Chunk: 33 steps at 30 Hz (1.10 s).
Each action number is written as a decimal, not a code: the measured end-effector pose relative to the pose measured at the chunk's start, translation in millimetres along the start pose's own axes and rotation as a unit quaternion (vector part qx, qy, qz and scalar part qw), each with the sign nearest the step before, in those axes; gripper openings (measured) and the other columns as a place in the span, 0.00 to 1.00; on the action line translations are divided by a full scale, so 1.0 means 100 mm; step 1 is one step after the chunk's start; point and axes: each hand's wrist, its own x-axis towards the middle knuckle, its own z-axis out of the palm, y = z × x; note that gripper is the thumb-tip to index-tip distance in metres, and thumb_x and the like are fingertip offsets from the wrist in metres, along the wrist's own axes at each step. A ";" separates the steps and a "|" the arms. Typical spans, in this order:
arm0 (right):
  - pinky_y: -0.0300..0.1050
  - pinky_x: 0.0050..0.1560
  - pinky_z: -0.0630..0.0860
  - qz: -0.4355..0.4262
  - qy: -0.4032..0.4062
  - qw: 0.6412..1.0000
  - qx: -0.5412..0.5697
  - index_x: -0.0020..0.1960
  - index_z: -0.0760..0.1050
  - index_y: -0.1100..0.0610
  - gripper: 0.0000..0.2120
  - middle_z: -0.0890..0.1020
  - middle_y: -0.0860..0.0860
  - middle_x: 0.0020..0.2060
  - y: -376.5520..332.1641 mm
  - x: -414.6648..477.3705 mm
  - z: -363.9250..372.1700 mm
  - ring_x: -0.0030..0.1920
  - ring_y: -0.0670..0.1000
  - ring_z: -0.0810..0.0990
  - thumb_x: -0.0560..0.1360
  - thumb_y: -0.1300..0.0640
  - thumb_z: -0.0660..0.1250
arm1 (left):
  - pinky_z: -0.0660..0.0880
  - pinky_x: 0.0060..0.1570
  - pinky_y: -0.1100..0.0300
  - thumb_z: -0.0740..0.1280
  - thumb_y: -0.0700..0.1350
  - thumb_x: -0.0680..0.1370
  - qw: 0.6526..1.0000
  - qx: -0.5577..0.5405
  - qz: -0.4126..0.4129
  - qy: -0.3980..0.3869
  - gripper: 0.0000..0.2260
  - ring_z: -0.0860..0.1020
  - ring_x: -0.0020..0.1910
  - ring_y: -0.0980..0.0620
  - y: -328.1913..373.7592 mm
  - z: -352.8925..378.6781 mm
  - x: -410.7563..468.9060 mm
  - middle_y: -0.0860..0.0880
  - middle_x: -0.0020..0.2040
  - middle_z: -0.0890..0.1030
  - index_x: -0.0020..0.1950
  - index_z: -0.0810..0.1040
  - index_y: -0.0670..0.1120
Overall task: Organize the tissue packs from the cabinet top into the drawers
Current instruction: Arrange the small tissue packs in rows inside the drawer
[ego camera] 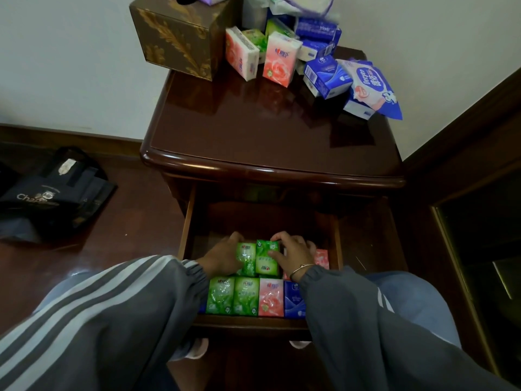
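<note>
Left hand (222, 256) and right hand (291, 253) seat two green packs in the open drawer (187, 221); the job looks roughly half done.

Left fingers curl round the left green pack (244, 259), and the right hand pinches the right green pack (266, 259), fingertips over its top edge and thumb on its face. Both packs stand upright and touching, just behind a full front row (255, 297) of two green, one pink and one blue pack. Another pink pack (321, 258) stands at the right end of this second row, and the back of the drawer is bare. Still waiting on the cabinet top (253, 131) are two pink packs (277, 62), some green ones, several blue packs (324, 77) and a wipes pouch (372, 86), beside a brown tissue box (174, 38).
</note>
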 end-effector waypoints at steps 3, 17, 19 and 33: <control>0.55 0.68 0.45 -0.037 -0.004 0.988 -0.148 0.60 0.71 0.46 0.16 0.76 0.48 0.63 0.03 -0.01 0.01 0.71 0.51 0.60 0.74 0.44 0.63 | 0.71 0.50 0.59 0.68 0.38 0.72 1.000 -0.017 -0.012 0.013 0.26 0.76 0.58 0.41 0.01 0.04 0.00 0.38 0.61 0.73 0.68 0.64 0.45; 0.59 0.72 0.38 -0.065 -0.120 0.960 -0.246 0.75 0.55 0.46 0.27 0.60 0.46 0.75 0.00 -0.04 -0.09 0.76 0.51 0.47 0.78 0.42 0.55 | 0.68 0.64 0.57 0.68 0.47 0.75 0.997 0.054 0.020 -0.057 0.33 0.68 0.70 0.43 0.01 0.00 -0.02 0.41 0.73 0.66 0.77 0.57 0.45; 0.57 0.73 0.42 -0.073 -0.129 0.959 -0.240 0.76 0.51 0.46 0.29 0.54 0.46 0.77 -0.04 -0.07 -0.16 0.77 0.51 0.45 0.78 0.41 0.54 | 0.59 0.72 0.57 0.67 0.49 0.76 0.995 0.066 0.021 -0.074 0.38 0.55 0.77 0.44 0.04 -0.09 -0.08 0.43 0.79 0.52 0.79 0.47 0.49; 0.24 0.51 0.69 -0.242 -0.060 0.968 0.044 0.60 0.77 0.56 0.14 0.83 0.50 0.51 -1.14 -0.58 -2.06 0.52 0.44 0.80 0.75 0.57 0.68 | 0.73 0.59 0.64 0.67 0.53 0.77 0.986 -0.011 0.121 -0.118 0.20 0.77 0.58 0.60 0.73 -1.87 -1.10 0.58 0.59 0.78 0.69 0.69 0.58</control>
